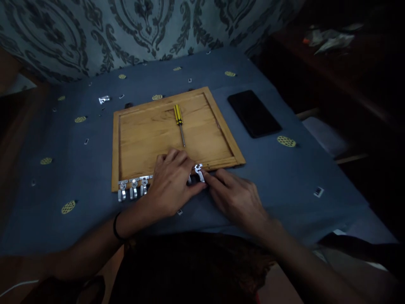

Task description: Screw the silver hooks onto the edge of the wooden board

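Observation:
A framed wooden board point(152, 143) lies flat, with several silver metal hooks point(133, 188) in a row along the left part of its near edge. My left hand point(172, 181) rests over that edge and hides part of the row. Between its thumb and fingers is another silver hook point(199, 171), near the board's right front corner. My right hand point(236, 196) is closed, its fingertips pressed against the same hook from the right. A yellow and black screwdriver point(179, 120) lies on the board beyond my left hand, its tip toward me.
The board lies on a blue patterned cloth point(95, 143). A black phone point(253, 113) is to its right. One loose silver metal piece point(104, 99), with tiny bits near it, lies beyond the board at the left. A patterned curtain point(142, 29) hangs behind.

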